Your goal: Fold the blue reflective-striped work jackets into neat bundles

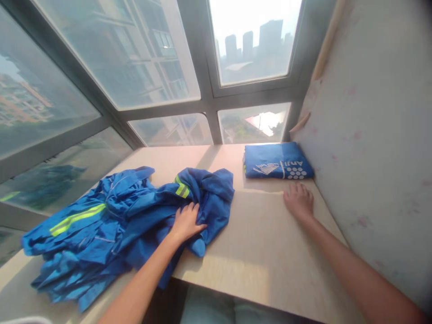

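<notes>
A crumpled heap of blue work clothing (131, 216) with yellow-green reflective stripes covers the left side of the pale tabletop (243, 252). My left hand (187, 222) rests on the right part of this heap, its fingers spread over the cloth and the thumb pointing right. Near the wall, my right hand (299, 200) lies flat on the table with fingers extended, holding nothing. Just beyond its fingertips is a neatly folded blue garment (277, 162) with white printed lettering and a dotted logo.
Large framed windows (211, 81) border the table at the back and left. A papered wall (378, 148) with faint pink flowers closes off the right side. The table's front edge (229, 293) runs close to my body, with part of a white rim (32, 320) at bottom left.
</notes>
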A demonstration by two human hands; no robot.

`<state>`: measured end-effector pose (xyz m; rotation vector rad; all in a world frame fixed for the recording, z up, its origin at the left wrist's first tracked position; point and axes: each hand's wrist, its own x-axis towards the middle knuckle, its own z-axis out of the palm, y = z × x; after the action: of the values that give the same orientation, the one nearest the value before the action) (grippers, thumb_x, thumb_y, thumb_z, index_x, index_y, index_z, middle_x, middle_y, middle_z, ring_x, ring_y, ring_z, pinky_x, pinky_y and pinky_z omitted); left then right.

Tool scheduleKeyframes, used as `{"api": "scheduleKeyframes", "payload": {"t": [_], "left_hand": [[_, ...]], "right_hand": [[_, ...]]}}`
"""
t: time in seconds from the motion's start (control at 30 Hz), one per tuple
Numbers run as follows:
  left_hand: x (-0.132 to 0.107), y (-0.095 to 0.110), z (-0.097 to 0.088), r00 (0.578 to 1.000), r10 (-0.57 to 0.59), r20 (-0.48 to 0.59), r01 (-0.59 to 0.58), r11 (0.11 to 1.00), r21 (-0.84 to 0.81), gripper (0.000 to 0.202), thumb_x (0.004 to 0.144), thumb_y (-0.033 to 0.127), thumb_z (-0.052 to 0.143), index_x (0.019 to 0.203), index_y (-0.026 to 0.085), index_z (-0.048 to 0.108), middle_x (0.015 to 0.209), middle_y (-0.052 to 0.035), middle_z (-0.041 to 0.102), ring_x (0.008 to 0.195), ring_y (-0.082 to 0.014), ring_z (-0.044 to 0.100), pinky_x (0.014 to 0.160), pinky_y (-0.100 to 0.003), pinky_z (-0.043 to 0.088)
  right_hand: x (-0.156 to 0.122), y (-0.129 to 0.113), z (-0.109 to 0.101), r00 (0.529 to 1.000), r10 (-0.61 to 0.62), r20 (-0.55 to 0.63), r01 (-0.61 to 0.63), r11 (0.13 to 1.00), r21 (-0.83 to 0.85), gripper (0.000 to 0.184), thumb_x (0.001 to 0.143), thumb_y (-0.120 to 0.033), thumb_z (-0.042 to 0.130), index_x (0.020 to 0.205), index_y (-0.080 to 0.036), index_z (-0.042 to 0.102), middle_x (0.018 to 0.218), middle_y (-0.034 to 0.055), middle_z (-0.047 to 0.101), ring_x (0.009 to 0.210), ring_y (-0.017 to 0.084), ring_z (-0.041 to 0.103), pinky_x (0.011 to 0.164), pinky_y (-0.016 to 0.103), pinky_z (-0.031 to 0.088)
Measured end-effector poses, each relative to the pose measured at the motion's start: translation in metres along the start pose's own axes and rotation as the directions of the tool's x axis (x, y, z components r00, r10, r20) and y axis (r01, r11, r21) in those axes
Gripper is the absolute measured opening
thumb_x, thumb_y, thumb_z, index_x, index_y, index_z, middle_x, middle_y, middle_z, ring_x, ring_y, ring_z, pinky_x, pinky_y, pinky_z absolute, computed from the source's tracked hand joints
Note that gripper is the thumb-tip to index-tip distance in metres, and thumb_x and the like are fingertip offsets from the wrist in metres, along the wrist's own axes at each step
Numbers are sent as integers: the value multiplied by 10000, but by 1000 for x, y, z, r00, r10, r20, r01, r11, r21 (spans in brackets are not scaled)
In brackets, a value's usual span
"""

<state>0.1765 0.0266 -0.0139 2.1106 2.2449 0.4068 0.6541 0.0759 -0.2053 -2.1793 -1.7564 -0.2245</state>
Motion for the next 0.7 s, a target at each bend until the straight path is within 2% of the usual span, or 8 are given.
{"api": "scheduleKeyframes", "payload": {"t": [0.07, 0.13, 0.23, 0.33, 0.43, 0.5, 0.6, 0.7], "left_hand": [[-23, 18, 35, 996, 47, 79, -46, 999, -8, 372, 937, 372, 617, 1255, 180, 590, 1280, -108, 596, 1099, -235, 616, 925, -439, 536], [-40, 29, 60, 988, 88, 130, -86, 996, -16, 323, 912, 283, 626, 1222, 195, 633, 1285, -110, 624, 1108, -238, 633, 949, -398, 527], [-46, 31, 70, 987, 98, 131, -87, 992, -86, 390, 808, 152, 567, 1169, 228, 693, 1250, -64, 688, 1141, -246, 648, 1008, -356, 499], [-33, 26, 46, 997, 47, 67, -24, 951, -307, 431, 700, 194, 571, 1102, 214, 727, 1133, -39, 745, 1089, -262, 677, 1008, -365, 502], [-13, 31, 4, 998, -64, -25, 39, 832, -553, 459, 615, 222, 599, 1052, 180, 732, 1008, -46, 765, 961, -264, 705, 914, -362, 549], [4, 39, -24, 975, -184, -125, 56, 746, -664, 494, 601, 209, 590, 1076, 164, 716, 963, -43, 759, 875, -240, 701, 827, -345, 572], [34, 55, -51, 905, -336, -262, 59, 709, -703, 539, 640, 178, 559, 1165, 146, 675, 945, -24, 737, 769, -191, 669, 720, -319, 568], [61, 68, -56, 916, -297, -271, 63, 773, -631, 473, 755, 199, 593, 1215, 97, 640, 920, -22, 720, 740, -177, 643, 717, -334, 562]], "right_hand": [[0, -1, -2, 1000, 9, 8, -9, 1000, 5, 437, 935, -342, 435, 1269, -112, 598, 1389, 192, 540, 1286, 318, 451, 1065, 458, 307], [1, -2, -3, 1000, 20, 17, -20, 1000, 12, 446, 934, -341, 436, 1285, -113, 590, 1404, 190, 531, 1296, 317, 445, 1074, 457, 300], [1, -4, -5, 999, 31, 30, -31, 999, 23, 455, 934, -340, 436, 1299, -112, 584, 1423, 188, 518, 1313, 317, 429, 1085, 459, 290], [1, -5, -8, 999, 28, 37, -29, 999, 31, 449, 940, -335, 423, 1293, -114, 590, 1423, 187, 521, 1319, 310, 424, 1094, 448, 283], [1, -7, -11, 998, 41, 44, -42, 999, 31, 451, 937, -338, 425, 1293, -116, 593, 1433, 187, 513, 1326, 305, 415, 1104, 448, 272], [1, -7, -12, 998, 47, 52, -49, 998, 31, 453, 936, -340, 426, 1292, -116, 596, 1439, 188, 507, 1326, 305, 413, 1108, 454, 267], [2, -6, -10, 998, 43, 51, -45, 998, 37, 453, 938, -339, 421, 1287, -113, 598, 1436, 188, 510, 1324, 306, 416, 1109, 457, 263], [2, -5, -7, 998, 41, 49, -43, 998, 43, 453, 936, -341, 426, 1291, -114, 594, 1440, 184, 506, 1334, 308, 409, 1105, 455, 267]]}}
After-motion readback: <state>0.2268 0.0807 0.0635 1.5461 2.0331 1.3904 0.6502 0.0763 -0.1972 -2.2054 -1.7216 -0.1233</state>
